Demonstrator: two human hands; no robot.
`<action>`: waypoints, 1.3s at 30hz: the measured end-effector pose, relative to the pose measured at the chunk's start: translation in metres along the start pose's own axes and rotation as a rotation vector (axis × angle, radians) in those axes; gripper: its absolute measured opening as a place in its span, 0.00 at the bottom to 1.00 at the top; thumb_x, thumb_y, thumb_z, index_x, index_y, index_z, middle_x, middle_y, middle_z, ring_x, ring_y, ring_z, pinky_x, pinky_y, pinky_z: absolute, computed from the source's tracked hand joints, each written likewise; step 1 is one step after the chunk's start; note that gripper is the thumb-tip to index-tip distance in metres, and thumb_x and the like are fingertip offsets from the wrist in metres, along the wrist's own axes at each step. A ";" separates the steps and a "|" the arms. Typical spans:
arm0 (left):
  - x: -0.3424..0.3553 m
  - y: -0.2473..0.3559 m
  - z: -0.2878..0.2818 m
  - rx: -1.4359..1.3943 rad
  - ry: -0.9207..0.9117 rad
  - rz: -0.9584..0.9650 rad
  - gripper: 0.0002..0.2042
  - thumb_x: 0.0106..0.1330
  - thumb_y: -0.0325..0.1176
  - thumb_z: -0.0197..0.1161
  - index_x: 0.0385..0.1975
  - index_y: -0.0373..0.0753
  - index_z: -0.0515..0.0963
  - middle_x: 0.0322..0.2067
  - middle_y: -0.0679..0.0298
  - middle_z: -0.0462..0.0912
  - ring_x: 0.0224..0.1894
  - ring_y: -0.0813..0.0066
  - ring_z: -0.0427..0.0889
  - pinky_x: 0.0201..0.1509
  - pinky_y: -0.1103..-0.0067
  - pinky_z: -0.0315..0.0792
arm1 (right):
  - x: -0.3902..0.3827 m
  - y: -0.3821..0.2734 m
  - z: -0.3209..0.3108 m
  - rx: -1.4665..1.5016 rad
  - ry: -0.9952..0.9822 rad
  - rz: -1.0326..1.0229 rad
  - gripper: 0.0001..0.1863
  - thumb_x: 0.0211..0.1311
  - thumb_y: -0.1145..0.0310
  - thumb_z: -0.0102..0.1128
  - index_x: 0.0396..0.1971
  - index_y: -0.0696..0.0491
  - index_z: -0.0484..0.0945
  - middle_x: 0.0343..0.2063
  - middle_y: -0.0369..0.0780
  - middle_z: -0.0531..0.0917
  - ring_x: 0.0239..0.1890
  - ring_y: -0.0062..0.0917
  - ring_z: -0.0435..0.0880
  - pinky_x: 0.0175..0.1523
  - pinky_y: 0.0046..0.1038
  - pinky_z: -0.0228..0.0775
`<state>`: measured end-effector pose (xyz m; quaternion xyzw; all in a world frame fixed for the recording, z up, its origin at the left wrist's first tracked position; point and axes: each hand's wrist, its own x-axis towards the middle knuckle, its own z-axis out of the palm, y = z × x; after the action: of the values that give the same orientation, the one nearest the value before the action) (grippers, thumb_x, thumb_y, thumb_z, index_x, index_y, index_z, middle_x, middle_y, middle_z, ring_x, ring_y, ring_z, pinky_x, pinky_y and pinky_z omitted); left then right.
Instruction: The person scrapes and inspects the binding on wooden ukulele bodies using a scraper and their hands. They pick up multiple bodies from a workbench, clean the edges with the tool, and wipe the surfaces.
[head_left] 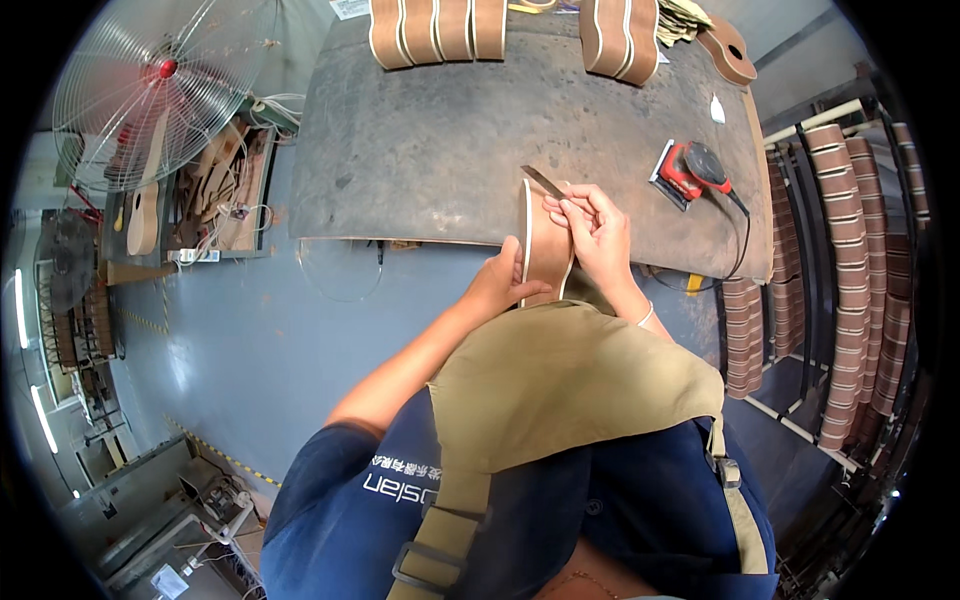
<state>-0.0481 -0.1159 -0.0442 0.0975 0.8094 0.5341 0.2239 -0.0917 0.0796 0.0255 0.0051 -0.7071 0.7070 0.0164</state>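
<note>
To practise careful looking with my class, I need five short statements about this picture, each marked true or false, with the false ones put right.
1. The left hand holds a wooden piece, the right hand a blade. True.
2. The blade is bright yellow. False: it is dark.
3. A sander lies on the table. True.
4. The left hand grips the sander. False: the sander is apart from both hands.
5. A fan is left of the table. True.

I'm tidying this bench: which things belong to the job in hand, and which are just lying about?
In use:
curved wooden piece with pale edging, left hand
thin dark blade, right hand

Lying about, seemingly unused:
red sander
small white bottle
wooden body with round hole
</note>
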 end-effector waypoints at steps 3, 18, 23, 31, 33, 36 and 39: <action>0.009 0.010 -0.003 0.030 -0.023 -0.071 0.32 0.57 0.46 0.85 0.45 0.35 0.68 0.30 0.57 0.82 0.31 0.64 0.79 0.39 0.68 0.77 | 0.010 -0.003 -0.004 0.022 -0.066 0.044 0.08 0.79 0.77 0.56 0.51 0.65 0.78 0.46 0.49 0.90 0.52 0.30 0.91 0.56 0.29 0.88; 0.131 0.050 -0.110 0.186 0.326 0.076 0.29 0.52 0.46 0.86 0.41 0.35 0.74 0.33 0.59 0.83 0.38 0.62 0.84 0.44 0.69 0.79 | 0.134 0.031 -0.038 -0.626 -0.137 0.032 0.07 0.62 0.71 0.73 0.36 0.58 0.89 0.31 0.42 0.88 0.33 0.30 0.89 0.40 0.28 0.79; 0.164 0.022 -0.117 0.106 0.128 0.135 0.14 0.67 0.26 0.72 0.51 0.34 0.85 0.38 0.60 0.87 0.38 0.69 0.84 0.45 0.72 0.77 | 0.170 0.053 -0.034 -0.488 -0.439 0.291 0.07 0.61 0.71 0.72 0.36 0.58 0.90 0.30 0.43 0.91 0.32 0.25 0.89 0.42 0.28 0.80; 0.115 0.067 -0.112 0.291 0.188 0.309 0.13 0.61 0.18 0.68 0.43 0.39 0.90 0.32 0.56 0.87 0.33 0.60 0.86 0.38 0.71 0.79 | 0.126 -0.008 -0.041 -0.516 -0.421 0.011 0.06 0.61 0.77 0.72 0.38 0.55 0.90 0.29 0.40 0.86 0.32 0.29 0.83 0.40 0.30 0.76; 0.099 0.066 -0.108 0.366 0.227 0.429 0.16 0.58 0.16 0.67 0.43 0.40 0.91 0.32 0.57 0.88 0.34 0.61 0.86 0.38 0.71 0.79 | 0.106 -0.012 -0.039 -0.545 -0.363 -0.213 0.08 0.59 0.79 0.72 0.38 0.53 0.90 0.31 0.40 0.85 0.33 0.33 0.82 0.40 0.32 0.76; 0.073 0.067 -0.097 0.439 0.279 0.510 0.19 0.55 0.14 0.66 0.44 0.42 0.91 0.34 0.59 0.89 0.36 0.63 0.88 0.39 0.71 0.81 | 0.077 -0.007 -0.038 -0.545 -0.287 -0.454 0.13 0.56 0.81 0.71 0.40 0.51 0.90 0.33 0.39 0.85 0.33 0.36 0.82 0.40 0.33 0.76; 0.054 0.060 -0.085 0.442 0.316 0.649 0.21 0.56 0.15 0.66 0.48 0.42 0.90 0.38 0.62 0.90 0.39 0.63 0.89 0.41 0.72 0.83 | 0.051 0.011 -0.040 -0.592 -0.261 -0.621 0.16 0.53 0.81 0.71 0.42 0.52 0.90 0.34 0.37 0.85 0.35 0.34 0.83 0.40 0.33 0.77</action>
<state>-0.1403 -0.1397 0.0244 0.3100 0.8561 0.3989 -0.1091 -0.1420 0.1206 0.0161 0.3012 -0.8401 0.4291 0.1393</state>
